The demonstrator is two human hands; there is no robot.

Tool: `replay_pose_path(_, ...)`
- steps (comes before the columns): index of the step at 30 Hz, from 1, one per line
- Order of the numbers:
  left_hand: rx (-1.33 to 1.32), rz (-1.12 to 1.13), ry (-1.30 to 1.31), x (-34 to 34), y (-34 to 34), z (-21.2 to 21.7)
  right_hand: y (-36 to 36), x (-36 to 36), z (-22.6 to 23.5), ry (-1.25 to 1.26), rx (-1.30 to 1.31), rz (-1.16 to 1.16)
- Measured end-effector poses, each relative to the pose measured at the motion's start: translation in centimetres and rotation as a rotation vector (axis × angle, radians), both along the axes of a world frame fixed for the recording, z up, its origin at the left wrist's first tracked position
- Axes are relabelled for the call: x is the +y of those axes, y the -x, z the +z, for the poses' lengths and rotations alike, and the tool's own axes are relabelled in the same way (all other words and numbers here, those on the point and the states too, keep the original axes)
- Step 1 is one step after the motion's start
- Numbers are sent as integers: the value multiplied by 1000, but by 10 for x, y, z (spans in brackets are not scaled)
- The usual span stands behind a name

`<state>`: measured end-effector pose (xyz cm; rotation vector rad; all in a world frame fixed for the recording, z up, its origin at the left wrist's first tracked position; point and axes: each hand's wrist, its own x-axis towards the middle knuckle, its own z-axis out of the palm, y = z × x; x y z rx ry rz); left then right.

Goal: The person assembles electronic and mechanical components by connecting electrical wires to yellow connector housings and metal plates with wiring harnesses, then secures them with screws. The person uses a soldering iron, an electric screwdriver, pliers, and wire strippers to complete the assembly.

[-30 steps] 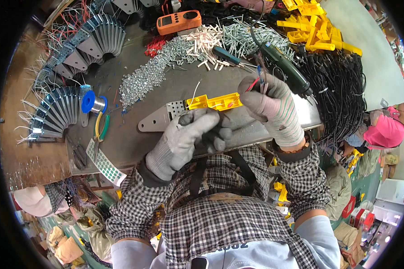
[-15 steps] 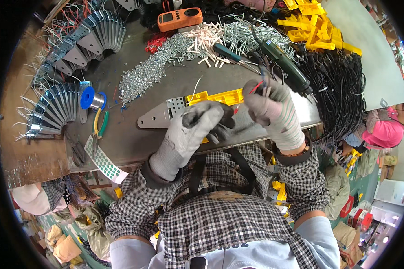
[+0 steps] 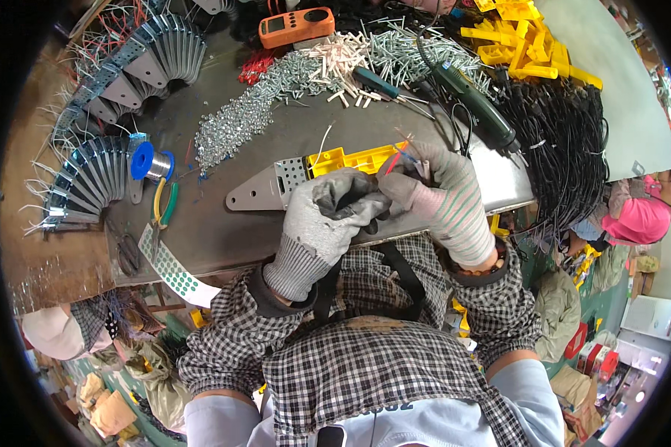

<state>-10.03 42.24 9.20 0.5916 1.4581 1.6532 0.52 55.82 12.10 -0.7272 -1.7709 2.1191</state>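
My left hand (image 3: 326,208), in a grey glove with dark fingertips, is closed in a pinch; what it grips, if anything, is hidden. Just to its right, my right hand (image 3: 449,200), in a pale striped glove, pinches thin wires (image 3: 408,158), one with a red covering. The fingertips of both hands come close together at the table's near edge. Behind them lies a yellow plastic housing (image 3: 344,159), partly covered by my hands. A grey metal bracket with holes (image 3: 262,188) joins its left end, and a thin white wire (image 3: 323,143) sticks up there.
Screws (image 3: 417,56), pale sleeves (image 3: 341,59) and small metal parts (image 3: 231,130) lie heaped behind. A screwdriver (image 3: 376,83), dark green power tool (image 3: 473,104), orange meter (image 3: 297,27) and black cables (image 3: 563,149) surround them. At left: solder spool (image 3: 150,162), pliers (image 3: 164,205), sticker sheet (image 3: 179,279).
My right hand has come down and left toward my left hand, bringing the wires with it. My left hand has shifted slightly right and its wrist has turned.
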Motion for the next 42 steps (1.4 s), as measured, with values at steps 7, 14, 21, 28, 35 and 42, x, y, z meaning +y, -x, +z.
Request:
replay_pose_path(7, -638, 208, -454, 1, -39, -34, 6, -23, -10, 38, 68, -230)
replay_pose_path(14, -83, 91, -28, -12, 15, -7, 20, 6, -14, -177, -31, -3)
replay_pose_path(21, 554, 175, 279, -11, 115, -43, 101, 49, -41, -1220, -228, 427)
replay_pose_path(28, 768, 56, 210, 2, 104, -47, 74, 38, -25, -758, -165, 303)
replay_pose_path(35, 753, 47, 92, 8, 95, -47, 76, 41, -42, -657, 22, 267)
replay_pose_path(42, 335, 40, 172, 8, 91, -33, 68, 27, -32, -740, 30, 182)
